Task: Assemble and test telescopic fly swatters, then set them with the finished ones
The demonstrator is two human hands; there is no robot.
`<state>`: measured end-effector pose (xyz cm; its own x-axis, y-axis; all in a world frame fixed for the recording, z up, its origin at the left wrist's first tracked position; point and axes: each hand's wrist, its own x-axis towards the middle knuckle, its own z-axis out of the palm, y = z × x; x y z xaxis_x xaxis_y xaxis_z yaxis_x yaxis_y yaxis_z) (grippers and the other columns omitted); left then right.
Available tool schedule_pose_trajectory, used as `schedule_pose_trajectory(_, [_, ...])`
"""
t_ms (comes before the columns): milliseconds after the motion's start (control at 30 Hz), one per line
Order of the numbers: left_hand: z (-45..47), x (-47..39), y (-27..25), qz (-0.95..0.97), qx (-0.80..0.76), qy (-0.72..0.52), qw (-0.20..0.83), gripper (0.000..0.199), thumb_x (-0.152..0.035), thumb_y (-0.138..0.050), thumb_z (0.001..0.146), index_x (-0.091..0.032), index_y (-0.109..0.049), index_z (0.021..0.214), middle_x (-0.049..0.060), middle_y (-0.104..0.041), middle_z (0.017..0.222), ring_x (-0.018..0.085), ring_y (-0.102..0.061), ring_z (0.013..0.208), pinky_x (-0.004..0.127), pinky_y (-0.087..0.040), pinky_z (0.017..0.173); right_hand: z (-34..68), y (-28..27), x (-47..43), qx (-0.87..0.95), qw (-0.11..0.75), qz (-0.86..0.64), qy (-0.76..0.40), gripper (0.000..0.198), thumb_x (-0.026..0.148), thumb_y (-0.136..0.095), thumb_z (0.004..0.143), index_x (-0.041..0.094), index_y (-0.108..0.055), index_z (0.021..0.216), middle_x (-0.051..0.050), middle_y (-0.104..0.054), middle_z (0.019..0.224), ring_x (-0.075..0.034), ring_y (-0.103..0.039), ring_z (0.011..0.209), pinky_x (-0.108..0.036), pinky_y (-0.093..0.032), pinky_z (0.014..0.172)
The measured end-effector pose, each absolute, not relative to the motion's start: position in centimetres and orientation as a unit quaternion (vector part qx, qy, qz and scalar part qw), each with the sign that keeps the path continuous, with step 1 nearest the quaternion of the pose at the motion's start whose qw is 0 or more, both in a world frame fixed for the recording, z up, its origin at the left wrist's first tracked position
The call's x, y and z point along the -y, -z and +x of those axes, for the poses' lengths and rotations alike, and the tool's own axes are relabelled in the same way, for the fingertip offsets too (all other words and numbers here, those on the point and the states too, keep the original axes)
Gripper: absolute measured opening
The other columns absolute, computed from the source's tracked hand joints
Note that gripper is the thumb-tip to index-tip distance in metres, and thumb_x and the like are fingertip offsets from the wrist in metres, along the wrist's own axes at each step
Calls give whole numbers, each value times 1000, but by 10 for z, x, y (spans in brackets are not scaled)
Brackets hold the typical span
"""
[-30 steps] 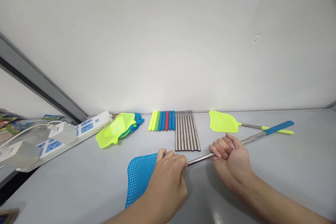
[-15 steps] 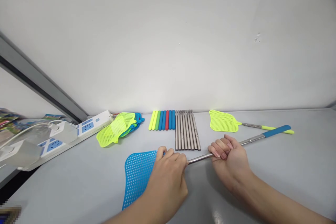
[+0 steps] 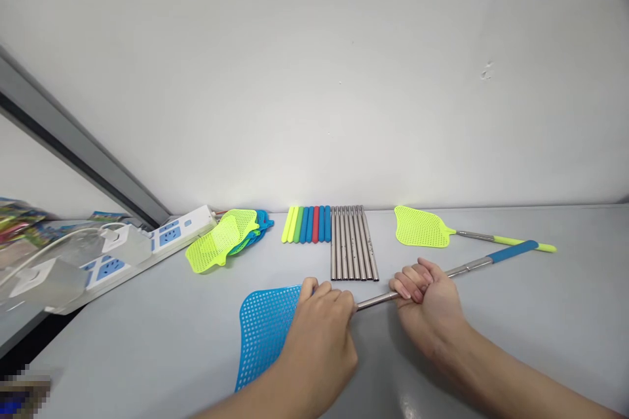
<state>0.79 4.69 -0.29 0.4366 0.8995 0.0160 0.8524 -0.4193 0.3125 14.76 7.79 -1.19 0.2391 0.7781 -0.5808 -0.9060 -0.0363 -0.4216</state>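
Note:
Both hands grip one blue fly swatter with a perforated head (image 3: 268,327), a metal telescopic rod (image 3: 376,302) and a blue handle (image 3: 514,251). My left hand (image 3: 322,334) is closed where the head meets the rod, hiding that joint. My right hand (image 3: 430,298) is wrapped palm-up around the middle of the rod. Beyond my right hand the rod slants up to the right, and its handle end overlaps the view of a yellow fly swatter (image 3: 421,228) lying on the table.
Behind my hands lie a row of metal rods (image 3: 351,245) and a row of coloured handles (image 3: 307,224). Left of them is a pile of swatter heads (image 3: 223,242). A power strip (image 3: 181,229) with plugged-in adapters runs along the left. A white wall (image 3: 344,78) bounds the back.
The view has shifted slightly, so the table items appear a little further right. The swatter's handle end sits slightly lower and more to the left. Both hands keep their hold.

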Motion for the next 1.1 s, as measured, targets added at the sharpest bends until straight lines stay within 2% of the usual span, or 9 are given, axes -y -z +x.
schedule_pose_trajectory(500, [12, -45, 6, 827, -536, -92, 146, 19, 0, -35, 62, -16, -43, 57, 2, -51, 57, 15, -41, 59, 32, -29, 66, 142, 14, -74, -114, 690, -362, -616, 33, 14, -41, 71, 19, -16, 50, 10, -16, 36, -5, -14, 31, -20, -17, 31])
schedule_pose_trajectory(767, [20, -42, 13, 836, -515, -95, 164, 17, -2, -37, 63, -15, -44, 56, 2, -52, 57, 15, -42, 59, 32, -29, 65, 137, 22, -66, -130, 656, -368, -646, 35, 13, -39, 71, 19, -13, 50, 9, -14, 34, -5, -12, 31, -20, -16, 32])
schedule_pose_trajectory(1100, [19, -44, 20, 837, -505, -131, 165, 19, -2, -35, 68, -16, -45, 60, 0, -52, 59, 14, -43, 60, 31, -29, 65, 139, 14, -68, -96, 660, -361, -652, 33, 14, -42, 73, 19, -20, 48, 9, -16, 37, -5, -15, 31, -20, -19, 33])
